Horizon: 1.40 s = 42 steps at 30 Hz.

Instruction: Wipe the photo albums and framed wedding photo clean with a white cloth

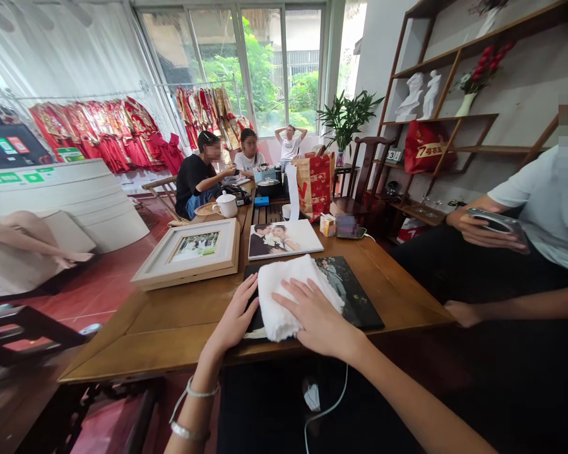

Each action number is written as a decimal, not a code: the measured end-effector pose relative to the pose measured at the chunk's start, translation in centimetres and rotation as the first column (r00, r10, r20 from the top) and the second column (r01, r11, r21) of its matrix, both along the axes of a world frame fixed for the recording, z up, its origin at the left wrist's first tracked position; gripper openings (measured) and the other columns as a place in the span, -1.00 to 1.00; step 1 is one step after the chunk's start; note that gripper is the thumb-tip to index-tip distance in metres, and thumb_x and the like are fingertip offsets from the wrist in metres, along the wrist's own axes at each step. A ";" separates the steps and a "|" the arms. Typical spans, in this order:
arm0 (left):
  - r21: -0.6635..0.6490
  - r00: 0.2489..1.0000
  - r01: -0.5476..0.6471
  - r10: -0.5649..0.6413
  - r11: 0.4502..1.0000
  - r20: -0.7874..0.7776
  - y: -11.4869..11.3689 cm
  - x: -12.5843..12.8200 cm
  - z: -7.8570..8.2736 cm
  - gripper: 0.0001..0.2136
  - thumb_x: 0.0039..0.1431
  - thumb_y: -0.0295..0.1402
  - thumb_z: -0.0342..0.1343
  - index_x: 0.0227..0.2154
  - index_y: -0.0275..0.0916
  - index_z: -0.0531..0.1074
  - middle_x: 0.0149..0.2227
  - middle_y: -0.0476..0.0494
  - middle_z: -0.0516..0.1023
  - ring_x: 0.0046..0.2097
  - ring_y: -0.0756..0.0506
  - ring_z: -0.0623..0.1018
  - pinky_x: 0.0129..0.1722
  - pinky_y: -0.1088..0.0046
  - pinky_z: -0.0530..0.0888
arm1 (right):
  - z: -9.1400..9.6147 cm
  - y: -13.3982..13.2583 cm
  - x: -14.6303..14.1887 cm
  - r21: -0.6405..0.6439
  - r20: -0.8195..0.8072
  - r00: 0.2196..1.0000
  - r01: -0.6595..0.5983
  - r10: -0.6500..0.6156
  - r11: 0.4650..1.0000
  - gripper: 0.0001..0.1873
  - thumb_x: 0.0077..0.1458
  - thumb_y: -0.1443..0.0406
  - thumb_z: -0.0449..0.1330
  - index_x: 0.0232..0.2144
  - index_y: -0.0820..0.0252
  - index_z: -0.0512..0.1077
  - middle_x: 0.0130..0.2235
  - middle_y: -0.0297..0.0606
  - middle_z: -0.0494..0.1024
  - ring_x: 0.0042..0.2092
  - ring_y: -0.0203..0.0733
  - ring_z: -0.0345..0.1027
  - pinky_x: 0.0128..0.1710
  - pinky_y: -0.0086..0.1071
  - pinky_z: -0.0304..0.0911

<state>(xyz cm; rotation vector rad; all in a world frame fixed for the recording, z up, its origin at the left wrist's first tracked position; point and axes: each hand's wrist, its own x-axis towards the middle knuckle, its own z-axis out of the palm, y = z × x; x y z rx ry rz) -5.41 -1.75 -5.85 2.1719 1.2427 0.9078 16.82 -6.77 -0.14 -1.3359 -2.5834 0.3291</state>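
Observation:
A dark photo print (355, 296), like a panel or album, lies flat on the wooden table near its front edge. A folded white towel (281, 277) covers its left and middle part, hiding much of the picture. On top of the towel my right hand (312, 312) rests flat with the fingers spread. My left hand (234, 315) lies along the print's left edge, fingers stretched out and touching the towel's side. Just behind is a white photo panel (307, 232) of a couple, and to the left a cream picture frame (170, 268) sits on another frame.
Behind the panels are a small box (328, 225), a phone (351, 227) on a cable, a paper bag (313, 189) and a white lidded cup (226, 204). At right sits a person holding a phone (495, 221). Several people sit at the table's far end.

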 end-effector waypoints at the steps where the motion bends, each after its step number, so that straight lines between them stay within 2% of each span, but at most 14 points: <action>1: -0.003 1.000 0.002 -0.002 1.000 0.007 0.0 0.0 0.0 -0.56 0.30 -0.23 -0.17 0.21 -0.16 0.16 0.32 -0.16 0.05 0.33 -0.12 0.04 0.30 0.18 -0.02 | 0.1 -1.2 0.2 -0.011 -0.009 1.000 -0.015 0.015 1.000 -0.22 -0.05 0.40 0.11 0.25 0.10 0.07 0.33 -0.08 -0.01 0.34 0.04 -0.27 0.28 0.00 -0.37; 5: -0.001 0.999 0.021 -0.021 1.000 0.036 0.1 -0.1 -0.2 -0.56 0.32 -0.22 -0.23 0.21 -0.18 0.17 0.32 -0.19 0.05 0.33 -0.11 0.04 0.30 0.18 -0.01 | 0.1 -4.6 0.6 -0.055 -0.043 0.996 -0.078 0.075 0.995 -0.21 -0.03 0.37 0.13 0.26 0.04 0.02 0.34 -0.12 -0.05 0.34 0.01 -0.31 0.29 -0.01 -0.40; 9: 0.007 0.999 0.031 -0.031 0.999 0.043 0.2 -0.2 -0.2 -0.55 0.32 -0.21 -0.23 0.20 -0.22 0.17 0.31 -0.22 0.06 0.32 -0.13 0.05 0.30 0.16 0.00 | 0.1 -5.2 0.3 -0.072 -0.053 0.994 -0.104 0.100 0.992 -0.23 -0.01 0.33 0.12 0.26 0.05 0.02 0.34 -0.11 -0.04 0.34 0.01 -0.32 0.29 0.00 -0.40; 13: 0.003 0.999 0.029 -0.030 1.000 0.038 0.0 -0.1 0.0 -0.57 0.32 -0.22 -0.22 0.19 -0.17 0.21 0.31 -0.17 0.07 0.32 -0.13 0.06 0.30 0.18 0.00 | 0.3 -2.8 -0.2 -0.066 -0.033 0.997 -0.068 0.066 0.996 -0.24 -0.03 0.35 0.12 0.25 0.07 0.07 0.33 -0.10 -0.02 0.34 0.04 -0.28 0.28 0.01 -0.36; 17: 0.011 0.999 0.007 -0.007 1.000 0.045 0.0 -0.1 -0.1 -0.58 0.32 -0.25 -0.20 0.20 -0.11 0.18 0.32 -0.10 0.06 0.33 -0.12 0.05 0.30 0.19 -0.01 | 0.5 1.0 -0.4 -0.031 -0.018 1.000 -0.022 0.021 0.999 -0.26 -0.04 0.38 0.12 0.23 0.14 0.12 0.31 -0.05 0.03 0.32 0.05 -0.20 0.27 0.02 -0.30; 22: 0.016 0.999 -0.004 0.003 1.000 0.037 0.2 -0.3 -0.4 -0.58 0.31 -0.28 -0.18 0.20 -0.14 0.18 0.32 -0.13 0.06 0.32 -0.13 0.07 0.30 0.18 0.00 | 0.4 5.5 -1.0 -0.017 0.007 1.000 -0.002 0.002 1.000 -0.28 -0.02 0.39 0.10 0.23 0.16 0.12 0.31 -0.04 0.03 0.32 0.04 -0.19 0.27 0.03 -0.27; 27: 0.004 0.999 -0.006 0.006 1.000 0.036 0.2 -0.2 -0.4 -0.58 0.31 -0.29 -0.18 0.20 -0.17 0.17 0.31 -0.16 0.07 0.33 -0.12 0.05 0.30 0.18 -0.02 | 0.3 6.9 -1.5 -0.006 0.024 1.000 0.020 -0.020 1.000 -0.29 0.00 0.41 0.08 0.24 0.16 0.10 0.32 -0.05 0.02 0.32 0.05 -0.19 0.26 0.05 -0.26; 31: 0.007 0.999 -0.002 0.002 1.000 0.035 0.2 -0.3 -0.3 -0.58 0.31 -0.30 -0.19 0.21 -0.18 0.16 0.32 -0.17 0.05 0.32 -0.10 0.06 0.31 0.19 -0.03 | 0.0 4.7 -1.5 0.024 0.030 0.997 0.069 -0.070 0.997 -0.27 -0.02 0.43 0.08 0.24 0.17 0.10 0.31 -0.05 0.03 0.32 0.07 -0.18 0.25 0.08 -0.27; 35: 0.010 0.999 -0.024 0.024 1.000 0.048 0.2 -0.2 -0.4 -0.59 0.31 -0.31 -0.20 0.19 -0.18 0.18 0.31 -0.17 0.08 0.32 -0.09 0.08 0.31 0.18 -0.02 | -0.1 0.3 -1.3 0.028 0.031 0.993 0.117 -0.118 0.993 -0.25 -0.04 0.40 0.10 0.24 0.18 0.09 0.31 -0.01 0.03 0.31 0.12 -0.18 0.25 0.09 -0.26; 39: 0.008 0.997 -0.025 0.024 1.000 0.073 0.3 -0.1 -0.4 -0.59 0.31 -0.30 -0.21 0.19 -0.20 0.19 0.31 -0.18 0.09 0.32 -0.08 0.08 0.30 0.19 -0.01 | 0.3 -3.8 -1.5 -0.008 0.019 0.999 0.050 -0.049 0.999 -0.25 -0.02 0.35 0.12 0.25 0.21 0.07 0.31 0.04 0.02 0.32 0.17 -0.20 0.26 0.10 -0.28; 42: 0.011 0.996 -0.005 0.004 1.000 0.090 0.3 -0.2 -0.4 -0.59 0.31 -0.27 -0.19 0.18 -0.18 0.20 0.31 -0.18 0.09 0.31 -0.11 0.10 0.29 0.18 0.04 | 0.4 -5.7 -1.8 -0.064 0.003 1.000 -0.031 0.031 0.997 -0.23 -0.01 0.32 0.13 0.26 0.22 0.03 0.32 0.05 -0.04 0.33 0.18 -0.28 0.27 0.10 -0.34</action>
